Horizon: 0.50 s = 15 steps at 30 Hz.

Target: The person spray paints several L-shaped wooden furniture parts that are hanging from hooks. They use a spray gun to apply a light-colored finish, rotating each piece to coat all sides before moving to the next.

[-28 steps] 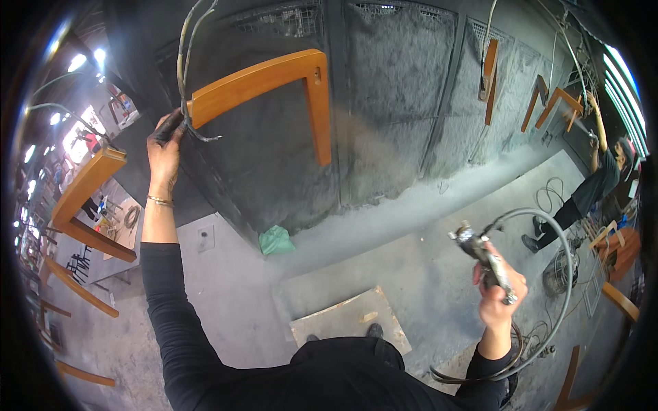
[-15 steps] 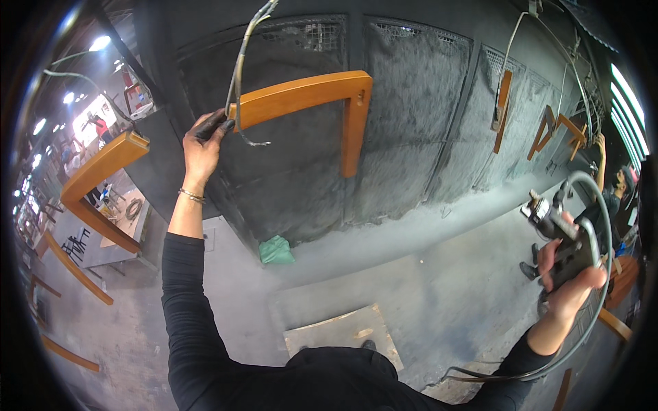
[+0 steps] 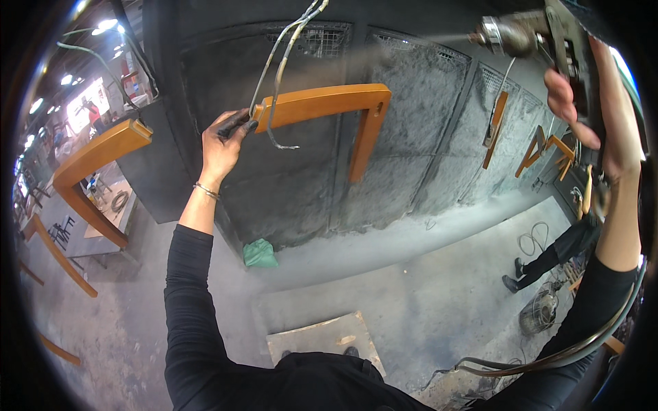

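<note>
An L-shaped, orange-brown wooden furniture part [image 3: 325, 101] hangs in front of me from bent wire hooks [image 3: 281, 65]. At its left end my left hand [image 3: 225, 144], with darkened fingertips, is closed around the wood beside the hooks. High at the right, my right hand [image 3: 617, 130] grips a metal spray gun [image 3: 510, 38], its nozzle facing left. A faint streak of mist stretches from the nozzle over the top of the part. The gun hides some of my right fingers, and its upper end runs out of the picture.
A dark, dusty panelled wall [image 3: 288, 178] stands behind the part. Another wooden part [image 3: 99, 159] hangs at left, and several hang farther right. A hose [image 3: 582, 351] runs along my right arm. Below are a green bag [image 3: 260, 253], a board [image 3: 322, 335] and another person's legs [image 3: 541, 267].
My right hand has lifted the spray gun from the lower right to the upper right, and mist now shows at its nozzle. The left hand keeps its hold on the wooden part.
</note>
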Available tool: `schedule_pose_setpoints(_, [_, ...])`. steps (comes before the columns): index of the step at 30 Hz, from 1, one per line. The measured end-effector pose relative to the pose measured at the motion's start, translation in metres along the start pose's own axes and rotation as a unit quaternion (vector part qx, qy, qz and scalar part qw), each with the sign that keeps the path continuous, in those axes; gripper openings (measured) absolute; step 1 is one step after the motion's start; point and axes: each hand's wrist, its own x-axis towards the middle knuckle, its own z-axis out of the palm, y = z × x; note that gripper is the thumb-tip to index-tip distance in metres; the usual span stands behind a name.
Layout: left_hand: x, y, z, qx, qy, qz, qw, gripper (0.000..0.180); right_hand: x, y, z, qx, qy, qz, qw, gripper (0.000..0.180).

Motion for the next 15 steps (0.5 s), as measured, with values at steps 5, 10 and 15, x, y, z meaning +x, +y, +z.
schedule_pose_setpoints(5, [0.000, 0.001, -0.001, 0.027, 0.005, 0.010, 1.000, 0.027, 0.016, -0.004, 0.003, -0.103, 0.020, -0.024, 0.994, 0.071])
schedule_pose_setpoints(10, [0.001, 0.000, -0.004, 0.025, 0.004, 0.016, 1.000, 0.028, 0.015, 0.014, -0.003, -0.159, 0.065, -0.017, 0.985, 0.068])
schedule_pose_setpoints(15, [0.002, -0.003, -0.003, 0.014, 0.009, 0.029, 0.999, 0.028, -0.011, 0.058, -0.017, -0.171, 0.173, -0.011, 0.970, 0.066])
